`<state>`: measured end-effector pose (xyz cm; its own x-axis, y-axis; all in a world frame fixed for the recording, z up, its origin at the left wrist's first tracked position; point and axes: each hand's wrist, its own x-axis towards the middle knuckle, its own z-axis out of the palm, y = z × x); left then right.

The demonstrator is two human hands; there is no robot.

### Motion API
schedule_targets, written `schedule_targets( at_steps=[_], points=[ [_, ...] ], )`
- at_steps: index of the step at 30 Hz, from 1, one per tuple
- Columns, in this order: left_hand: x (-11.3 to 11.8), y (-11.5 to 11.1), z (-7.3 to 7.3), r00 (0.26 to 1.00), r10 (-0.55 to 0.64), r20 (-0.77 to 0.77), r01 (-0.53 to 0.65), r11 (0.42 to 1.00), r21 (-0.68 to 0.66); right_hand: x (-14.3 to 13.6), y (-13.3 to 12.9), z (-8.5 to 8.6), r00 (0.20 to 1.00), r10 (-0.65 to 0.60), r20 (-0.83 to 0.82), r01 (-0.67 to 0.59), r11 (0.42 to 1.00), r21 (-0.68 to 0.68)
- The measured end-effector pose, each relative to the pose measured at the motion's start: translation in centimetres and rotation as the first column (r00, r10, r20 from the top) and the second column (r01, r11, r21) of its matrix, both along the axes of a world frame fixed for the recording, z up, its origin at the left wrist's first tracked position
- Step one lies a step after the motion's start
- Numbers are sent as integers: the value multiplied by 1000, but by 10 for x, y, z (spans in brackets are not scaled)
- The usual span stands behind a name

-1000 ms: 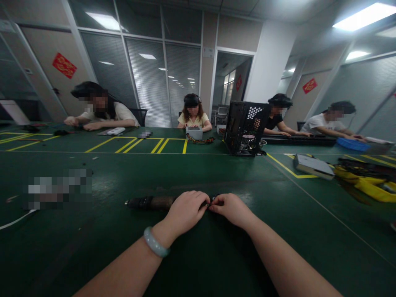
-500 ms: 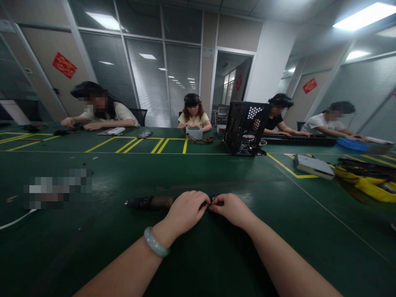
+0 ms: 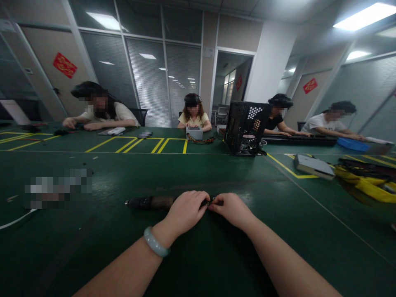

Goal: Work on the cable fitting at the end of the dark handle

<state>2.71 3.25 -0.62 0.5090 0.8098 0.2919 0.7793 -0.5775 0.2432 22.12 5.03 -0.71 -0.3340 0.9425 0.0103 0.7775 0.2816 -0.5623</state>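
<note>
A dark electric screwdriver [image 3: 154,203] lies on the green table, its metal tip pointing left. My left hand [image 3: 188,209], with a pale green bangle on its wrist, is closed over the rear end of the screwdriver and covers it. Right against it, my right hand [image 3: 230,208] is closed in a pinch at that same end. A small dark piece with a brassy glint shows between the fingertips of both hands. What exactly the right fingers grip is hidden.
A black computer case [image 3: 247,128] stands beyond my hands. At right lie a silver box-shaped drive [image 3: 314,166] and a yellow bag [image 3: 371,183] with dark cables. A white cable [image 3: 18,220] runs at left. Several people work across the table, one with a grey power supply [image 3: 194,132].
Both hands keep nearly the same place. Between the fingertips, the small piece now shows a brassy glint.
</note>
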Motion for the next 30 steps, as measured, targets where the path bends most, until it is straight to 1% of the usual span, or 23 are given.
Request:
schedule_targets(
  at_steps=[5, 9, 11, 16, 22, 25, 30],
  points=[
    [0, -1, 0, 999, 33, -6, -33, 999, -12, -2, -4, 6, 1000, -14, 19, 13, 1000, 13],
    [1, -1, 1, 1000, 21, -22, -22, 1000, -13, -7, -8, 11, 997, -59, 59, 58, 998, 17],
    [1, 0, 1, 999, 9, -40, -10, 1000, -17, -9, -10, 13, 993, -67, 93, 64, 997, 44],
    [2, 2, 2, 1000, -11, -28, 11, 1000, -7, -11, -11, 10, 989, -65, 136, 43, 987, 157],
    [4, -1, 5, 999, 35, 1, -35, 999, -24, -14, -12, 7, 987, -88, 135, 64, 984, 169],
    [5, -4, 6, 999, 32, 32, -31, 999, -41, -16, -14, 8, 984, -111, 142, 84, 980, 179],
    [8, -10, 8, 1000, 24, 19, -23, 998, -53, -19, -20, 10, 979, -125, 159, 94, 978, 187]
  ],
)
